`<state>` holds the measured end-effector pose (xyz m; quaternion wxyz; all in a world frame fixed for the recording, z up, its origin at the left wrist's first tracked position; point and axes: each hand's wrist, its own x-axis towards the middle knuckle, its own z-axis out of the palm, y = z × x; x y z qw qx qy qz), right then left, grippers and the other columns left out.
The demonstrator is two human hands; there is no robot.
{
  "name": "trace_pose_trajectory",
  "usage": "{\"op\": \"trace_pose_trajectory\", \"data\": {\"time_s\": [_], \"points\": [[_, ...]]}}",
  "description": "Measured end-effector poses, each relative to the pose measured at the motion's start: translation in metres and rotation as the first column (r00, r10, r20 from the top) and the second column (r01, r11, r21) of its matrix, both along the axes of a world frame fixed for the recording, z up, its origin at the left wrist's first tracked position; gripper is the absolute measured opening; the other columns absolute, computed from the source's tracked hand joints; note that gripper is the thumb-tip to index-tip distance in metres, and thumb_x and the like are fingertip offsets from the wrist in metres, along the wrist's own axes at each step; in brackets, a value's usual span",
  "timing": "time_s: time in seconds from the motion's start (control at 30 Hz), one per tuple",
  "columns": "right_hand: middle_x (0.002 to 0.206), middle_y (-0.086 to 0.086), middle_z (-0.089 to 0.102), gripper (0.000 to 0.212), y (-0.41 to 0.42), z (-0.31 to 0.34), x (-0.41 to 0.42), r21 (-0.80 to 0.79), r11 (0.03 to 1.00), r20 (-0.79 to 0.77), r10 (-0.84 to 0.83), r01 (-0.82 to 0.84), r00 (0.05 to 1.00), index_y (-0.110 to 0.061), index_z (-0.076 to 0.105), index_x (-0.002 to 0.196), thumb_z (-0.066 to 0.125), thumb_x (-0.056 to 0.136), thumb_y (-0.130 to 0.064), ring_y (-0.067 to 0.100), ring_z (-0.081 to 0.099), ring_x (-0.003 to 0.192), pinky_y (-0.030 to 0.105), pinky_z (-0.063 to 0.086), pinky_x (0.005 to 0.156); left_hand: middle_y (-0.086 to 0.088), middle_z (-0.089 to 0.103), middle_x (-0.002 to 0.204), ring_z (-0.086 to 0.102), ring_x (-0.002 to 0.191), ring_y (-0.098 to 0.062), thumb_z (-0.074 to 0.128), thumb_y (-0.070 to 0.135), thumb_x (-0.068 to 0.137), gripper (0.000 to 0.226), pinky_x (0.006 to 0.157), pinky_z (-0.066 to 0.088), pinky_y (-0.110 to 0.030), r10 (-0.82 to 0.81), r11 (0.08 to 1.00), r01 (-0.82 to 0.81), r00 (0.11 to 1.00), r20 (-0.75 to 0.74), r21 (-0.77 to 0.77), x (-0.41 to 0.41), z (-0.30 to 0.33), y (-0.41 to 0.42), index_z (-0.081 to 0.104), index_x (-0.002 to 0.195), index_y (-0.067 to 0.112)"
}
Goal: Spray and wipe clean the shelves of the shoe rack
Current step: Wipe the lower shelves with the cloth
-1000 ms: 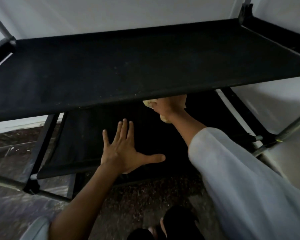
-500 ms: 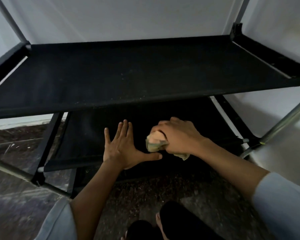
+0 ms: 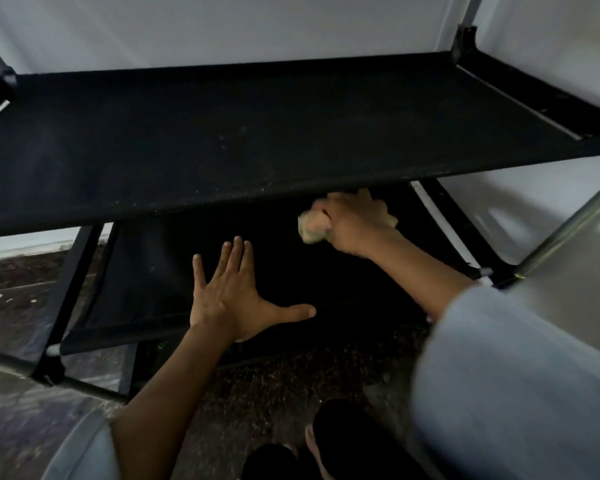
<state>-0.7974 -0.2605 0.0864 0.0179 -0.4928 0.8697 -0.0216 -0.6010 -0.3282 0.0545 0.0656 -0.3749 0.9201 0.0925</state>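
Observation:
The shoe rack has a black fabric upper shelf (image 3: pixel 257 140) with pale dust specks along its front edge. Below it lies a black lower shelf (image 3: pixel 146 278). My left hand (image 3: pixel 232 299) rests flat on the lower shelf, palm down, fingers spread. My right hand (image 3: pixel 354 223) is closed around a crumpled yellowish cloth (image 3: pixel 310 228) and presses it on the lower shelf toward the back right, just under the upper shelf's front edge. No spray bottle is in view.
A grey metal post (image 3: pixel 568 230) of the rack slants up at the right, and black frame bars (image 3: pixel 66 292) stand at the left. White walls are behind and to the right. The floor (image 3: pixel 274 393) is dark and speckled. My dark-clad knees (image 3: pixel 343 441) are at the bottom.
My right hand has slid the cloth from the front of the lower shelf, beside my left thumb, back toward the rear right. The left hand has stayed flat in place.

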Motion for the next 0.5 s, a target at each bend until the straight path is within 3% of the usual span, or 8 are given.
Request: {"op": "trace_pose_trajectory", "data": {"time_s": [0.1,0.17,0.3,0.5], "points": [[0.117,-0.014,0.050,0.047,0.061,0.011,0.006,0.153,0.974,0.168,0.140,-0.167,0.976,-0.049,0.050,0.119,0.067,0.082,-0.027,0.022,0.043,0.100,0.036,0.031,0.070,-0.001,-0.016,0.158,-0.017,0.144,-0.016,0.018,0.104,0.030,0.153,0.113,-0.016,-0.054,-0.010,1.000,0.010,1.000,0.024,0.007,0.000,0.005,0.002,-0.009,0.150,0.014],[0.118,-0.018,0.048,0.049,0.088,0.018,0.007,0.153,0.972,0.203,0.143,-0.176,0.969,-0.051,0.048,0.120,0.069,0.081,-0.032,0.018,0.040,0.098,0.035,0.033,0.073,-0.004,-0.018,0.157,-0.020,0.143,-0.019,0.019,0.103,0.031,0.152,0.112,-0.017,-0.054,-0.010,1.000,0.010,0.999,0.047,0.008,-0.001,0.006,0.004,-0.011,0.149,0.012],[0.123,-0.016,0.049,0.051,0.087,0.011,0.011,0.096,0.985,0.112,0.134,-0.145,0.985,-0.050,0.048,0.122,0.070,0.080,-0.032,0.024,0.045,0.109,0.035,0.034,0.078,-0.008,-0.019,0.157,-0.022,0.143,-0.019,0.021,0.100,0.034,0.151,0.112,-0.019,-0.052,-0.024,1.000,0.024,1.000,0.008,-0.007,-0.020,0.005,0.018,-0.013,0.148,0.008],[0.121,-0.012,0.052,0.055,0.066,-0.009,0.003,-0.032,0.998,0.011,0.048,-0.048,0.999,-0.045,0.051,0.122,0.074,0.075,-0.028,0.029,0.049,0.108,0.039,0.037,0.078,-0.006,-0.021,0.157,-0.023,0.142,-0.016,0.020,0.107,0.026,0.160,0.115,-0.016,-0.042,0.038,0.999,-0.034,0.993,-0.110,0.042,-0.041,-0.010,0.030,-0.018,0.147,0.008]]}}
